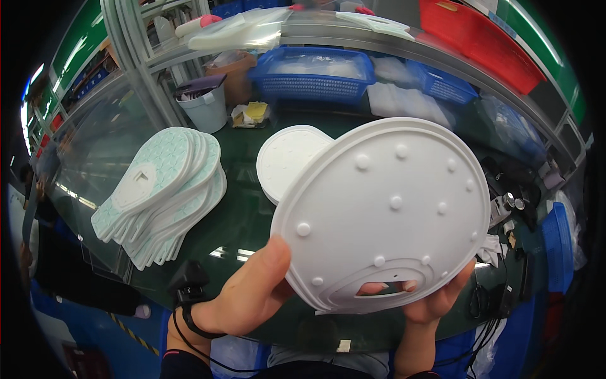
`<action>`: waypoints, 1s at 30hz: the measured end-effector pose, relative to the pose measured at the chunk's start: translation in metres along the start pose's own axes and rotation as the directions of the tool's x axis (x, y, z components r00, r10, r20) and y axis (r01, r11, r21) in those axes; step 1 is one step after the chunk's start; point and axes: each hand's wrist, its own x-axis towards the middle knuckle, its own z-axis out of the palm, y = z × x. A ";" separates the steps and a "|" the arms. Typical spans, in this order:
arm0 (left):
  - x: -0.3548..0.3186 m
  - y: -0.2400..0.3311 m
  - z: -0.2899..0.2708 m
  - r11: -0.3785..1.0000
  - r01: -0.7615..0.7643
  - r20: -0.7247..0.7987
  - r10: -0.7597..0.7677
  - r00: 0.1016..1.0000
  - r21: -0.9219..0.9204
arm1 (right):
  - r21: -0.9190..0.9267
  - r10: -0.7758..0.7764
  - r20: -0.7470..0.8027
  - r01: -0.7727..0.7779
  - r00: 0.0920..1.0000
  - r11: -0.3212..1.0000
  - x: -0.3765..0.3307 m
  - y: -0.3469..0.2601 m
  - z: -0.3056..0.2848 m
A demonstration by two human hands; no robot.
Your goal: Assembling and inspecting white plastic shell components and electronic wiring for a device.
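Observation:
Between my hands, tilted up off the table, is a large white moulded plastic panel [366, 218], rounded, with raised round bumps and a slot near its lower edge. My left hand [249, 294] grips its lower left rim, thumb lying along the edge. At the lower right, my right hand [435, 303] holds it from behind; fingertips show through the slot and the rest of those fingers are hidden. Behind it, partly covered, lie white rounded panels [290, 155]. To the left rests a fanned stack of paddle-shaped panels [167, 183] with a pale green pattern.
At the back stand a blue basket [315, 86], a white bin [205, 110] and a yellow pad [255, 112]. A red bin [476, 41] sits higher at right. Cables and small tools crowd the right edge. A black device [189, 284] with a cord is on my left wrist.

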 end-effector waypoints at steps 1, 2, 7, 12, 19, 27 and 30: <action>0.002 0.001 0.002 0.999 0.035 -0.022 -0.034 0.999 0.016 | -0.012 0.002 -0.005 -0.002 1.000 1.000 0.000 0.000 0.002; 0.003 0.001 0.004 1.000 0.005 -0.040 -0.005 0.999 0.006 | -0.025 0.004 -0.011 -0.004 1.000 1.000 -0.001 -0.001 0.003; 0.002 -0.002 -0.004 0.994 0.093 -0.129 -0.085 0.988 0.056 | 0.030 0.015 -0.093 -0.012 0.996 0.999 0.002 0.004 0.014; 0.002 0.005 0.003 0.994 0.108 0.016 -0.107 0.994 -0.005 | -0.332 0.028 0.259 0.062 0.966 0.941 0.007 -0.010 -0.010; 0.002 -0.001 0.009 0.992 0.048 -0.074 -0.039 0.996 0.116 | -0.409 0.156 0.335 -0.006 0.929 0.912 -0.002 -0.023 -0.017; 0.001 -0.003 0.010 0.995 0.081 -0.051 -0.079 0.996 0.054 | -0.505 0.203 0.362 0.008 0.910 0.863 -0.002 -0.026 -0.004; -0.001 -0.008 0.003 0.992 0.074 -0.171 -0.056 0.984 0.103 | -0.529 0.206 0.367 0.022 0.907 0.849 -0.001 -0.021 0.006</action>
